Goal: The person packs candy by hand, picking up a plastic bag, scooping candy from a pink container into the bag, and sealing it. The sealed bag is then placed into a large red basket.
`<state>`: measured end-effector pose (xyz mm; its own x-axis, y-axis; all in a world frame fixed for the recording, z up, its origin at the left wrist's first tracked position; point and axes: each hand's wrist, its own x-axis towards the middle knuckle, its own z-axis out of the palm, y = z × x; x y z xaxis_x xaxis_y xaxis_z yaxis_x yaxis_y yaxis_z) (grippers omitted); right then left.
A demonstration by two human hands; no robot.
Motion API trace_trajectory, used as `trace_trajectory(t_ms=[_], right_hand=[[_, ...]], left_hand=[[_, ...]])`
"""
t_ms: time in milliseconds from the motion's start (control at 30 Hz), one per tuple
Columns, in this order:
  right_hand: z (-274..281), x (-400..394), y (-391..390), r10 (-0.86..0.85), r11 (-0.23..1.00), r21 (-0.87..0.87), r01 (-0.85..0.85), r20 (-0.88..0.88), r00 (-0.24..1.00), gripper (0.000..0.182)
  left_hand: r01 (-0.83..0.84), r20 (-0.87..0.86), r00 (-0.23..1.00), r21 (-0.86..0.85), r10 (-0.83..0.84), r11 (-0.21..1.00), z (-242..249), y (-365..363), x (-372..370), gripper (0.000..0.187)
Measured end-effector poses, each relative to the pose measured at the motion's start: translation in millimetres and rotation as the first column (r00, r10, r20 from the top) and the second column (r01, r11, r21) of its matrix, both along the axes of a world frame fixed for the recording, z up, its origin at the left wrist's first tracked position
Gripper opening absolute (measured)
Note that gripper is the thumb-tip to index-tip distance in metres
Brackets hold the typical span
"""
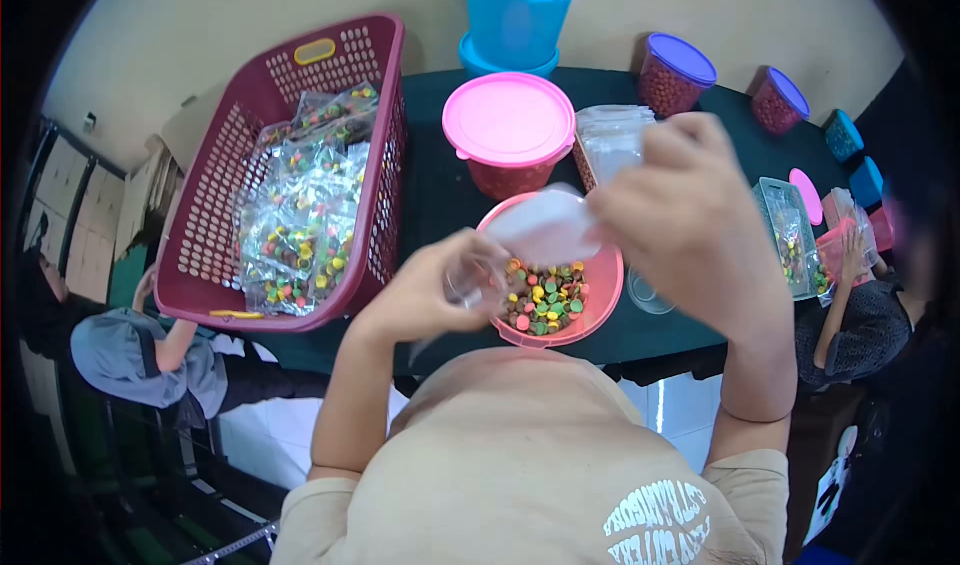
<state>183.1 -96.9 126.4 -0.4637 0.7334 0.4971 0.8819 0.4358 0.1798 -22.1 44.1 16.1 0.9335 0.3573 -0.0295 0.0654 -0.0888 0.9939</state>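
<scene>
My left hand [415, 290] is wrapped round a small clear cup [472, 281], tilted at the left side of a pink bowl [602, 290]. Colourful button-like candies [548, 310] in green, yellow, pink and brown lie in this bowl. Raised to the right, my right hand [680, 210] is blurred by motion, its fingers closed on a whitish plastic bag [545, 228]. That bag stretches over the bowl toward the cup and hides part of the candies. A round clear lid-like piece [648, 293] lies below my right hand, beside the bowl.
On the left, a maroon basket [385, 155] holds many filled packets [300, 205]. A pink-lidded tub [510, 120] and a stack of plastic bags [615, 140] stand behind the bowl. Blue tubs [520, 15] and purple-lidded tubs [678, 75] line the back. Other people [150, 360] work at both sides.
</scene>
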Motion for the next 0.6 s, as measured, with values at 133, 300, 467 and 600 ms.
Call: trace_trajectory(t_ms=[133,300,467,600], right_hand=[[-75.1,14.3,17.5,-0.506,0.813,-0.180,0.554,0.252,0.825,0.007],[-196.1,-1.1,22.5,-0.362,0.592,-0.481,0.647,0.558,0.747,0.013],[-198.5,-13.2,9.8,-0.240,0.581,-0.640,0.503,0.456,0.857,0.015],[-190.7,-3.7,11.9,-0.364,0.594,-0.737,0.324,0.113,0.925,0.018]], left_hand=[[-0.269,-0.208,0.923,0.256,0.325,0.928,-27.3,1.0,-0.7,0.048],[-0.241,-0.204,0.921,0.370,0.331,0.897,-40.9,-17.2,7.3,0.054],[-0.270,-0.283,0.873,0.394,0.396,0.878,-45.0,-22.7,11.7,0.055],[-0.290,-0.242,0.875,0.430,0.418,0.855,-52.3,-20.7,12.9,0.055]])
